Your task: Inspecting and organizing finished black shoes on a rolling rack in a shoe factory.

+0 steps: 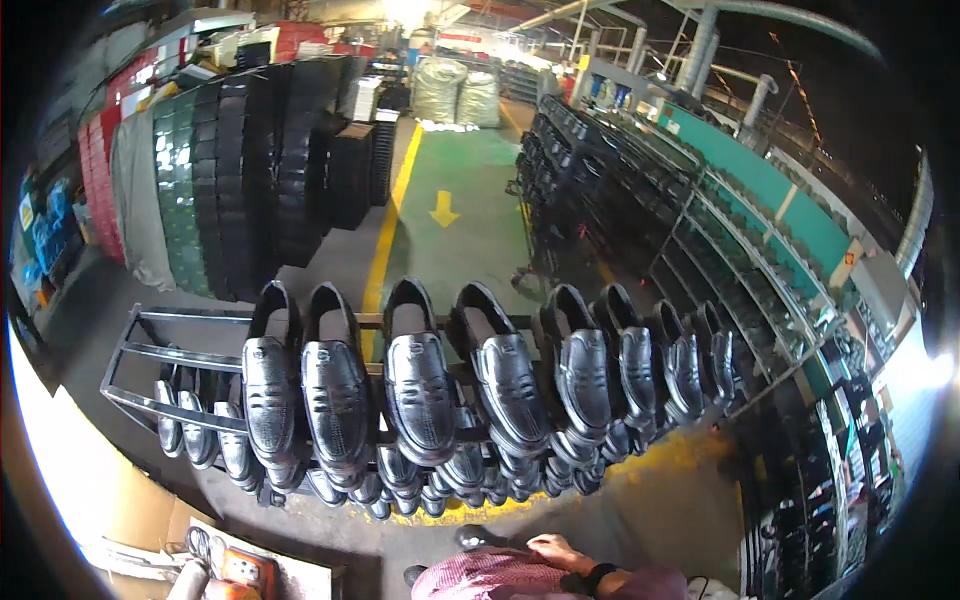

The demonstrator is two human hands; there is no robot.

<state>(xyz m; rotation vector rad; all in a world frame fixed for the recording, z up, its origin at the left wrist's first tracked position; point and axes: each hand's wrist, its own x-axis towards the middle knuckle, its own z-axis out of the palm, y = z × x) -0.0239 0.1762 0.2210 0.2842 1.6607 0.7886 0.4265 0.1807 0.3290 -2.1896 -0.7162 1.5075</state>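
Observation:
My right hand (pixel 555 548) is low in the view, in front of my checked shirt (pixel 490 576), with a black band (pixel 596 577) round the wrist. Its fingers point left, look loosely stretched, and show nothing held. My left hand does not show. Ahead stands a metal shoe rack (pixel 180 352) with a top row of shiny black loafers, toes toward me. Among them are one loafer (pixel 418 395) near the middle and another (pixel 335 400) to its left. More black shoes (pixel 200 432) sit on the tiers below. My hand is apart from the rack.
Stacked dark crates (pixel 270 170) stand at the left. Long racks of shoes (pixel 590 190) line the right. A green walkway (pixel 460 170) with yellow lines runs to large wrapped sacks (pixel 438 90). Cardboard (pixel 130 490) and an orange-red object (pixel 245 572) lie at lower left.

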